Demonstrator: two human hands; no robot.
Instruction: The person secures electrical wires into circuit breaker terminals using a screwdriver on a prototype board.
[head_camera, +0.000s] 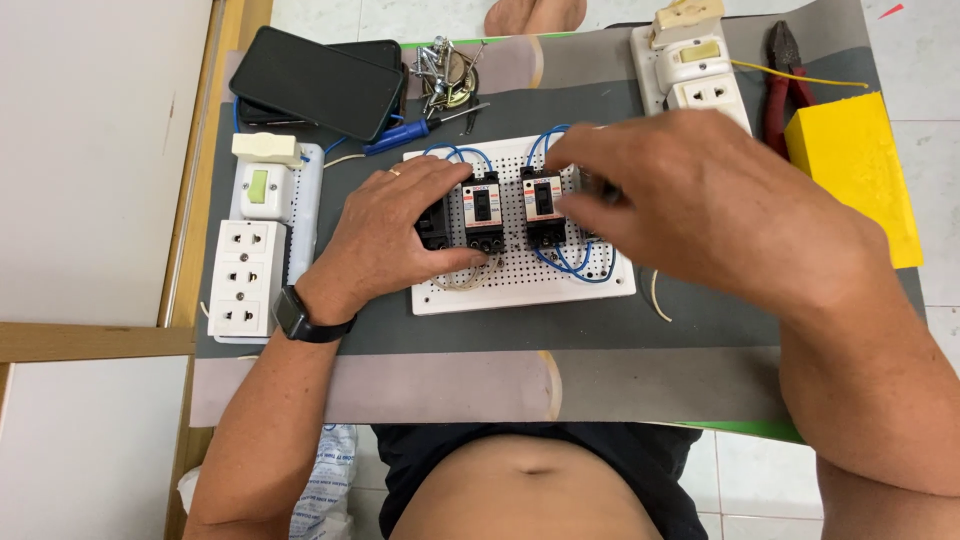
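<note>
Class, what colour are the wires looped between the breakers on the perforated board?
Blue wires, seen in the head view.

Black wristwatch (300, 318), gold ring (393, 172), dark shorts (540, 455).

Head view, looking down. A white perforated board (520, 285) lies on a grey mat (480, 345) and carries black breakers (483, 212) joined by blue wires (570, 262). The left hand (400, 235) rests on the board's left part, fingers over the leftmost breaker, thumb beside the next one. The right hand (690, 200) hovers over the board's right edge, fingertips pinched (what they hold is hidden). Left of the board: a white socket strip (245, 275); behind it, a phone (315, 80) and a blue screwdriver (420, 128). Far right: red pliers (785, 85) and a yellow block (855, 170).
</note>
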